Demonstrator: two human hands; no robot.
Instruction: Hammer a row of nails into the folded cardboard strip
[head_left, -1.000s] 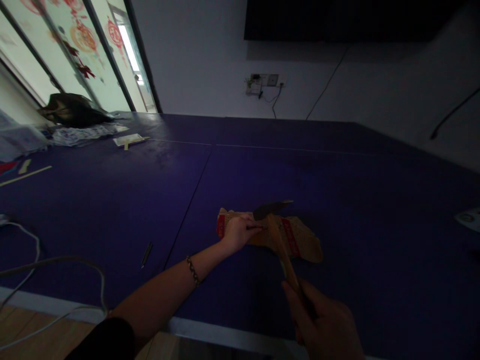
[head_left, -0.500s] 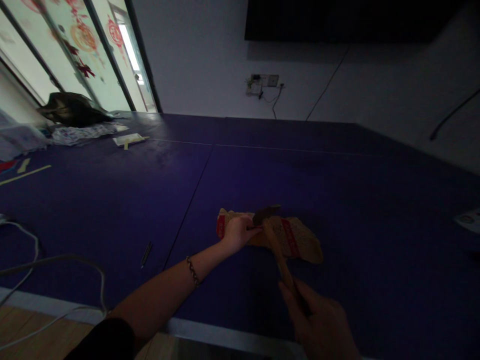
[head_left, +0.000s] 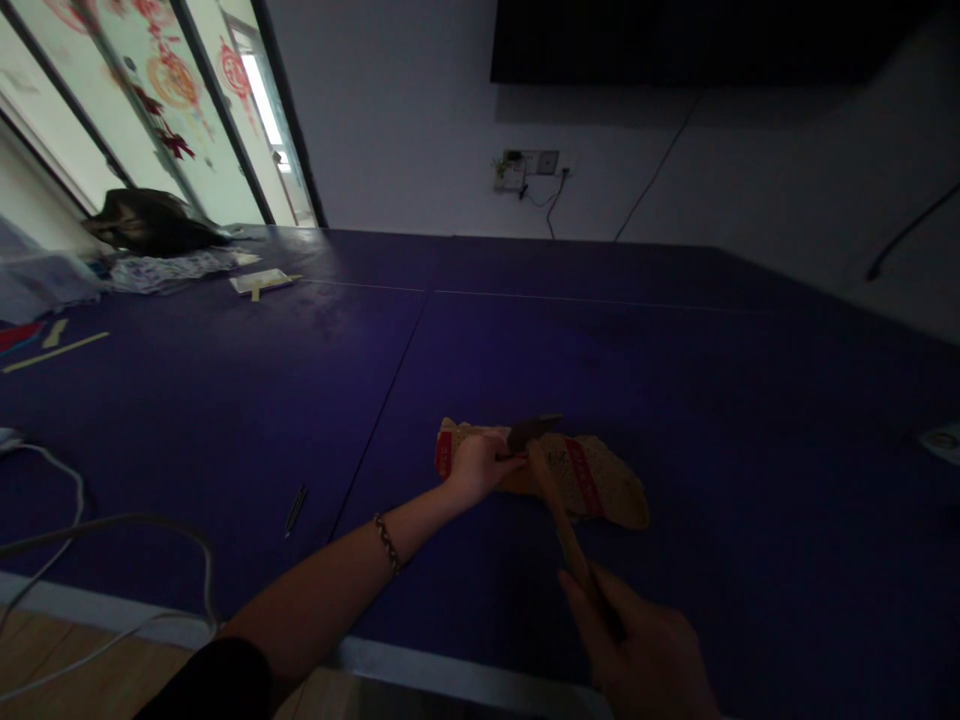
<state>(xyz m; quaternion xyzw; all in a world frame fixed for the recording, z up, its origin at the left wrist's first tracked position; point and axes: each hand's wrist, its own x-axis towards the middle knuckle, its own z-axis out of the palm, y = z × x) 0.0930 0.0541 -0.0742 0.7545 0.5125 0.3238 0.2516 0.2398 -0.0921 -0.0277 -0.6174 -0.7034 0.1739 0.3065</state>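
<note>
R hand [head_left: 645, 640] wrapping hammer [head_left: 561, 515] hdl, fingers closed | L hand [head_left: 474, 466] pinching thin rod [head_left: 511, 457] over brn pc [head_left: 604, 482], fingers nearly closed | hammer head hovering nr L fingertips, contact unclear

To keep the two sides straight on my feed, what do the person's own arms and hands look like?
The left forearm has a dark, black-looking sleeve ending below the elbow and a chain-like bracelet near the wrist; the left hand is bare. The right hand is also bare, in dim light, with no sleeve in view.
</note>
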